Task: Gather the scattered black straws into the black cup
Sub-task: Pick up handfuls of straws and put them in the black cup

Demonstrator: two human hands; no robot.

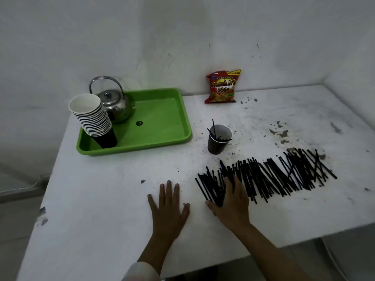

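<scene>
Black straws [269, 175] lie fanned in a long row across the white table [101, 199], just in front of the black cup [218, 141], which already holds a few. Right hand [231, 203] is pressed over the row's left end, fingers curling around several straws; left hand [168, 207] lies flat and empty beside it.

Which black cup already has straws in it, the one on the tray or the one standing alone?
The lone black cup on the bare table, right of the green tray. The stack of cups on the tray holds none.
</scene>
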